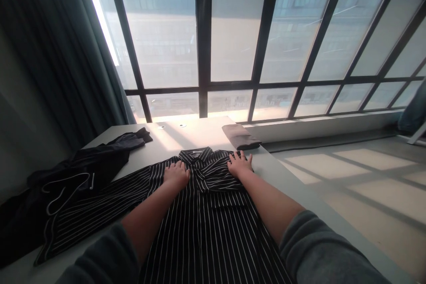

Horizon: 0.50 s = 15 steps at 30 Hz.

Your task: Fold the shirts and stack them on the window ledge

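A black shirt with white stripes (206,226) lies spread on the white table, its collar (195,154) at the far end. My left hand (177,175) rests on the shirt just left of the collar, fingers laid on the cloth. On the other shoulder lies my right hand (238,164), open, with its fingers spread over the fabric. One sleeve (103,199) stretches out toward the near left. Across the right chest a folded part of the shirt (221,175) is bunched; whether it is the other sleeve I cannot tell.
A white hanger (68,188) lies on dark clothing (100,159) at the left. A folded grey-brown cloth (240,136) sits at the white table's (199,128) far right edge. Beyond are windows (238,31) and a curtain (63,53); sunlit floor (359,177) extends right.
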Motion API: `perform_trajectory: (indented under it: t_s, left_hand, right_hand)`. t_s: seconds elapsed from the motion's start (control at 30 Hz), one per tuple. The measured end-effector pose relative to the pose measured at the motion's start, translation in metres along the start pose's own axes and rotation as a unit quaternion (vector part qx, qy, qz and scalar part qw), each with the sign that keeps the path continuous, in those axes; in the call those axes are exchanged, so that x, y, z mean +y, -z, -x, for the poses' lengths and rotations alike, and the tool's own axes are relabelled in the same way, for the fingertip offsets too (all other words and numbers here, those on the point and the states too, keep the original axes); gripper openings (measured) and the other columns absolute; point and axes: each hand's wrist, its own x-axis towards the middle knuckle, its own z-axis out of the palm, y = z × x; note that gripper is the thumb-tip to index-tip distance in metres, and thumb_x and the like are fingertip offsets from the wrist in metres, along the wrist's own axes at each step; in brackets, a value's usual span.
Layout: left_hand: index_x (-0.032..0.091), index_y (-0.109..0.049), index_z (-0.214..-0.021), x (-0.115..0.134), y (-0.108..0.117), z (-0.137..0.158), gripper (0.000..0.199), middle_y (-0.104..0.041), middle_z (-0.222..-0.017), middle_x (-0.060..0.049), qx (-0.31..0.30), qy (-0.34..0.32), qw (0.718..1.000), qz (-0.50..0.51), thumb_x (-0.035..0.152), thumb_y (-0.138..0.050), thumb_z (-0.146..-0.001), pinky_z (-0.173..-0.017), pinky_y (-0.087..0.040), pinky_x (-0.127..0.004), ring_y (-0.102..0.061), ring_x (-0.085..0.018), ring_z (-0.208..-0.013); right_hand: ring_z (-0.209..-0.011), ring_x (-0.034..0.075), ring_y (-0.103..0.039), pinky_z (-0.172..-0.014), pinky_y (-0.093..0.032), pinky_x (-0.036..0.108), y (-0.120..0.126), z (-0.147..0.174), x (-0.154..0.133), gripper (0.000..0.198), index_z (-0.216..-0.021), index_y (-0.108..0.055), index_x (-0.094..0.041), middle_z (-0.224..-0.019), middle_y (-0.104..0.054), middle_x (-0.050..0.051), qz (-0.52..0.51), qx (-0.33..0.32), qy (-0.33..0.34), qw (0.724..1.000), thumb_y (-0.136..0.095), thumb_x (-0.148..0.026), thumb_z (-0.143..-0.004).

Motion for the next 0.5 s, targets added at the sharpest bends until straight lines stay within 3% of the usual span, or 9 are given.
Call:
perform_trajectory:
  t_s: [0.1, 0.2, 0.27, 0.37, 0.5]
  left_hand:
    - [0.021, -0.038, -0.163, -0.013, -0.009, -0.044, 0.066, -0.027, -0.174, -0.008, -0.016, -0.015, 1.000, -0.001, 0.050, -0.029, -0.105, -0.128, -0.023, -0.052, -0.023, -0.030, -0.160]
    - [0.026, -0.032, -0.166, -0.024, -0.025, -0.070, 0.069, -0.020, -0.176, -0.005, -0.040, 0.008, 0.999, 0.009, 0.056, -0.029, -0.104, -0.128, -0.023, -0.059, -0.021, -0.034, -0.161]
    - [0.029, -0.027, -0.168, -0.029, -0.035, -0.078, 0.072, -0.013, -0.177, -0.005, -0.039, 0.030, 0.999, 0.015, 0.061, -0.026, -0.103, -0.127, -0.018, -0.064, -0.016, -0.037, -0.162]
    - [0.032, -0.023, -0.169, -0.034, -0.045, -0.085, 0.076, -0.009, -0.177, -0.006, -0.028, 0.049, 0.998, 0.022, 0.068, -0.023, -0.101, -0.129, -0.012, -0.064, -0.010, -0.037, -0.163]
    - [0.036, -0.023, -0.168, -0.040, -0.051, -0.094, 0.077, -0.009, -0.178, -0.005, -0.021, 0.046, 0.998, 0.030, 0.072, -0.025, -0.100, -0.129, -0.010, -0.063, -0.009, -0.036, -0.163]
  right_hand:
    - [-0.163, 0.031, -0.004, -0.128, 0.009, 0.060, 0.008, -0.009, -0.021, 0.064, -0.167, -0.033, -0.017, -0.176, -0.019, 0.008, -0.009, 0.001, 0.066, 0.998, -0.029, -0.038, -0.107]
    - [-0.162, 0.024, -0.015, -0.131, -0.010, 0.045, 0.006, -0.021, -0.047, 0.066, -0.169, -0.027, -0.023, -0.176, -0.022, 0.005, -0.026, -0.020, 0.126, 0.992, -0.030, -0.048, -0.108]
    - [-0.162, 0.028, -0.015, -0.130, -0.013, 0.049, -0.002, -0.027, -0.059, 0.070, -0.169, -0.025, -0.027, -0.176, -0.019, 0.005, -0.034, -0.041, 0.136, 0.989, -0.032, -0.056, -0.107]
    - [-0.162, 0.036, -0.011, -0.128, -0.007, 0.060, -0.013, -0.033, -0.066, 0.071, -0.169, -0.025, -0.028, -0.177, -0.012, 0.007, -0.037, -0.052, 0.125, 0.990, -0.030, -0.061, -0.106]
    - [-0.161, 0.036, -0.012, -0.127, -0.007, 0.058, -0.020, -0.030, -0.066, 0.068, -0.167, -0.032, -0.028, -0.177, -0.012, 0.010, -0.043, -0.023, 0.118, 0.992, -0.031, -0.059, -0.107]
